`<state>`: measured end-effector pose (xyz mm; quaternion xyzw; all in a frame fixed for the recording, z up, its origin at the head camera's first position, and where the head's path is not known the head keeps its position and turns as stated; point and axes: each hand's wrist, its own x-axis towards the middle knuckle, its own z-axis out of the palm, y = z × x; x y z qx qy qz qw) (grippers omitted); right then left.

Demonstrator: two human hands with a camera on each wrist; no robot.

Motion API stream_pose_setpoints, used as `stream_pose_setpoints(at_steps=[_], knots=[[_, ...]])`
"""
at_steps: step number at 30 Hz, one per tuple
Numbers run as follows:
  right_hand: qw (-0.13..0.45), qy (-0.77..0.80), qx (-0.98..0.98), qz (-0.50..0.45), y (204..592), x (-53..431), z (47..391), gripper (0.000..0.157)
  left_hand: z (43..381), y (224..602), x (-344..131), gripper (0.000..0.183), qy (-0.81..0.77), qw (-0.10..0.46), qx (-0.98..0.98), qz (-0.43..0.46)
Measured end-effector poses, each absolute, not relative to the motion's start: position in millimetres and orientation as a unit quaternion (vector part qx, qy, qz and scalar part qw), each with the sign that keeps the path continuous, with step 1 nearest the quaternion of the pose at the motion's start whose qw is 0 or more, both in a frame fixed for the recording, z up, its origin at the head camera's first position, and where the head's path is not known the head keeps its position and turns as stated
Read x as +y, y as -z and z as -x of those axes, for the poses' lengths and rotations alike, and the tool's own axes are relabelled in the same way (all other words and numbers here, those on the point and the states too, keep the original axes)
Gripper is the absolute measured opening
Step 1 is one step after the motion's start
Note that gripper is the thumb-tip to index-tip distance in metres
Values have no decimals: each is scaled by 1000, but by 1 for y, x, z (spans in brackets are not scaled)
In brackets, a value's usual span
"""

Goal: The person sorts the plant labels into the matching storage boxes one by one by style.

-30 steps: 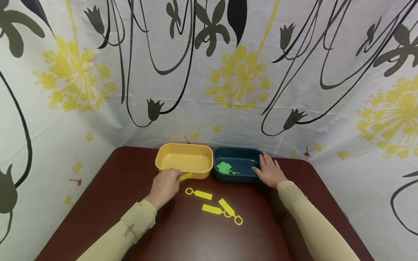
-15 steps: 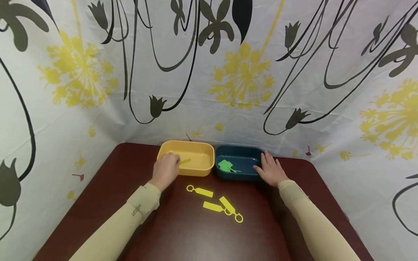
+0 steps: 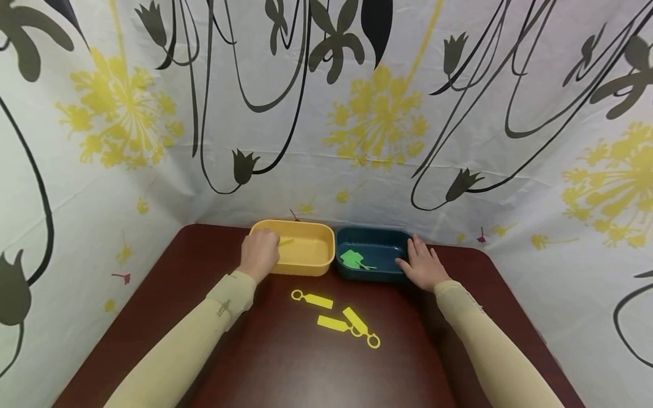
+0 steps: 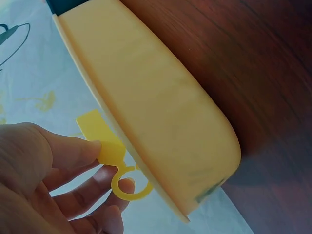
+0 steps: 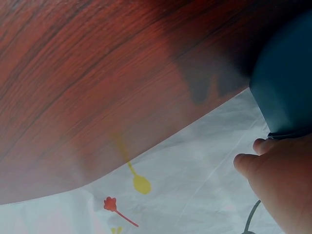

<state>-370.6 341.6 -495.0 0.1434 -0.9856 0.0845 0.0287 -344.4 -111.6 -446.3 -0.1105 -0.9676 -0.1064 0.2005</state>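
Note:
Above the left end of the yellow bin (image 3: 303, 268), my left hand (image 3: 259, 255) pinches a yellow key tag (image 4: 100, 135) with a ring at one end. The left wrist view shows thumb and fingers on its flat part, close to the bin's rim. My right hand (image 3: 427, 271) rests on the right rim of the dark teal bin (image 3: 372, 276), fingers straight; in the right wrist view it is mostly cut off. Green flat pieces (image 3: 353, 259) with thin ends lie inside the teal bin.
Three more yellow tags lie on the dark red table (image 3: 285, 362) in front of the bins: one tag (image 3: 318, 301) alone, another tag (image 3: 333, 323) and a third tag (image 3: 355, 321) with their ring ends touching or overlapping. A patterned cloth (image 3: 291, 130) hangs behind.
My left hand has moved forward and up with the yellow tag, from the yellow bin's front edge to over its left end. The right hand keeps its place on the teal bin.

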Motion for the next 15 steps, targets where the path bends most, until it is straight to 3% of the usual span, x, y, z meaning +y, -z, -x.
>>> stream_pose_setpoints(at_steps=[7,15], knots=[[18,-89,-986,-142,492,339,370,88,353,444,-115,34,75,195,-971,115],[9,-80,-987,-138,489,339,368,89,365,444,-113,38,52,147,-983,96]])
